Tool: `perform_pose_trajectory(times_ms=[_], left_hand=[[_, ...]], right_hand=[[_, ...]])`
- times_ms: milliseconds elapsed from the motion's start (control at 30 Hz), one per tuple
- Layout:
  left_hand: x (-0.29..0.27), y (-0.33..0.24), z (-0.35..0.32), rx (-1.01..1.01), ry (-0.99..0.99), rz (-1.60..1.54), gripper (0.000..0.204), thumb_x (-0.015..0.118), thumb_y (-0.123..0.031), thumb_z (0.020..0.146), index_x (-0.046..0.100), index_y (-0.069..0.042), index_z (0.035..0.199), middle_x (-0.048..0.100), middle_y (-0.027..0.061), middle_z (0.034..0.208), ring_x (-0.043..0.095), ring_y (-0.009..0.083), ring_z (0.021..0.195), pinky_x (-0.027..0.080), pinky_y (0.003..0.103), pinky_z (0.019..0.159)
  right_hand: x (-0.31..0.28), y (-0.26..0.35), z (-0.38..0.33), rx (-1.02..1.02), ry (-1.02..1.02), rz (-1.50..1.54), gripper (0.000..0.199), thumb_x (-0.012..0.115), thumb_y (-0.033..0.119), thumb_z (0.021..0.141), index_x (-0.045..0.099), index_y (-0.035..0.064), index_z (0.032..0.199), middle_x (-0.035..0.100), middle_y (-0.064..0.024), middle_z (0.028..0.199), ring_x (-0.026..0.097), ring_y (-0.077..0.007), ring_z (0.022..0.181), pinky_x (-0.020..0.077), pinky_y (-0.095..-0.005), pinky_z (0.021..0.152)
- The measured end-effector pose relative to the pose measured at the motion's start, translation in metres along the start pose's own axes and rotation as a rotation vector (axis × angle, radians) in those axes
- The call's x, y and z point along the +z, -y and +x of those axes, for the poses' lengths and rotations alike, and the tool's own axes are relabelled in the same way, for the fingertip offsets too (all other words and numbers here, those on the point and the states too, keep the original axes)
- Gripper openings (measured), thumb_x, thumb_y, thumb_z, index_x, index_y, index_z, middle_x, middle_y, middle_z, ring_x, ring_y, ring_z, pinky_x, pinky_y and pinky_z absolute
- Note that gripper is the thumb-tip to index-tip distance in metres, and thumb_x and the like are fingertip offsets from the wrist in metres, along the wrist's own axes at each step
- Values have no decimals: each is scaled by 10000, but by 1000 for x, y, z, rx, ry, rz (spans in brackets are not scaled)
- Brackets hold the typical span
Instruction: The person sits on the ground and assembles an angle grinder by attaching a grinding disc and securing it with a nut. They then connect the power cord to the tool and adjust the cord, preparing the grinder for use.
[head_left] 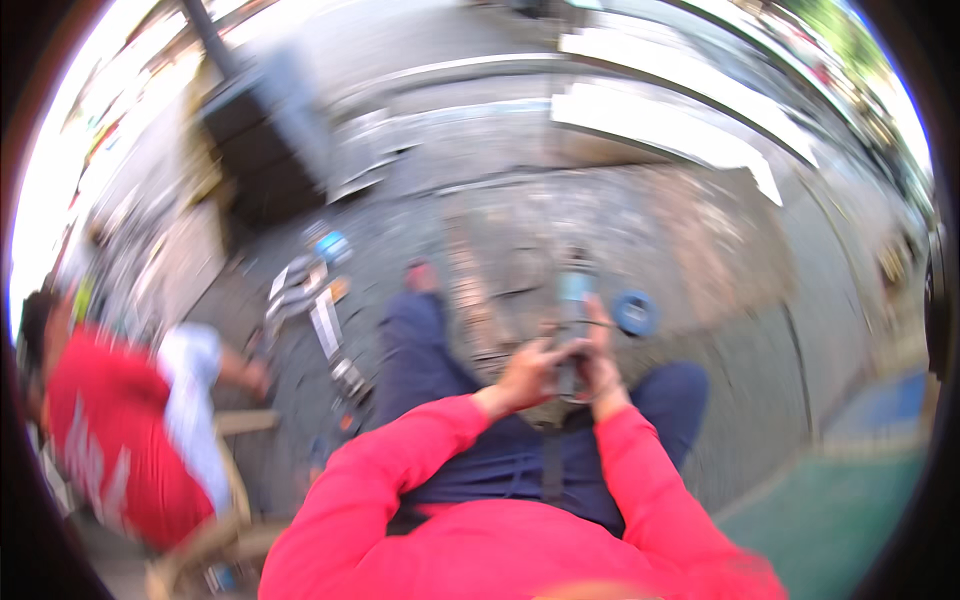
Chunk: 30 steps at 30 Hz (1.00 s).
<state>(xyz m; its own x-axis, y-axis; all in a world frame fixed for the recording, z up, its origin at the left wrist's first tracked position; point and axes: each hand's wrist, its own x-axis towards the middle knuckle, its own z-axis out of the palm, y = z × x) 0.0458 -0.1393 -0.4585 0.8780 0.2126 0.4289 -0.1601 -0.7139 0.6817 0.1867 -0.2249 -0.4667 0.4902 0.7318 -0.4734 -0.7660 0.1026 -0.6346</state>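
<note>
Between my knees, both hands are closed around a blue-and-grey power tool (576,287), shaped like an angle grinder. It points away from me, its dark far end beyond my fingers. My left hand (530,372) grips the near part from the left, fingers reaching across. My right hand (602,362) wraps the right side, with its fingers along the body. Motion blur hides the details of the tool and of the fingertips. Just right of the tool, a round blue disc (635,313) with a dark centre lies on the worn board (700,235).
At left, a person in a red shirt (115,430) sits close by, one arm reaching toward the floor. Loose tools and metal pieces (325,320) lie between us. A dark box-shaped block (260,150) stands far left. Long white bars (660,125) lie far right; a green surface (825,520) is near right.
</note>
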Motion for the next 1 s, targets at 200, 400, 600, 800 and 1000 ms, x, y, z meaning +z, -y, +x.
perform_pose_trajectory(times_ms=[200,400,600,800,1000], left_hand=[[4,-14,6,-82,24,68,561,680,-9,730,626,-149,1271,598,156,872,632,307,750,522,392,673],[14,-6,-1,-82,134,137,669,679,-23,726,536,-161,1365,587,154,846,614,315,758,501,413,688],[15,-6,-1,-55,137,143,657,687,-60,729,533,-147,1362,552,169,819,586,349,766,488,436,721],[23,1,-10,-58,217,250,647,673,-72,728,530,-144,1355,552,182,861,595,375,790,496,457,715],[27,5,-14,-51,290,272,692,660,-63,731,494,-181,1393,577,213,908,602,399,841,493,471,761]], right_hand=[[-10,-8,10,-93,-112,47,461,510,529,948,584,78,1007,620,-59,805,588,-176,635,489,-314,592],[-17,-8,2,-138,-282,-385,442,553,463,934,623,26,926,582,-32,793,518,-129,664,402,-319,593],[-14,2,-5,-131,-310,-594,497,599,449,898,620,-38,996,619,-88,824,568,-190,722,431,-373,627],[-18,19,-6,-163,-333,-1187,584,608,459,864,656,-115,963,662,-300,947,669,-373,899,496,-451,752],[-21,34,-22,-276,-316,-1389,513,607,429,886,671,-73,967,673,-262,838,672,-364,860,507,-431,771]])
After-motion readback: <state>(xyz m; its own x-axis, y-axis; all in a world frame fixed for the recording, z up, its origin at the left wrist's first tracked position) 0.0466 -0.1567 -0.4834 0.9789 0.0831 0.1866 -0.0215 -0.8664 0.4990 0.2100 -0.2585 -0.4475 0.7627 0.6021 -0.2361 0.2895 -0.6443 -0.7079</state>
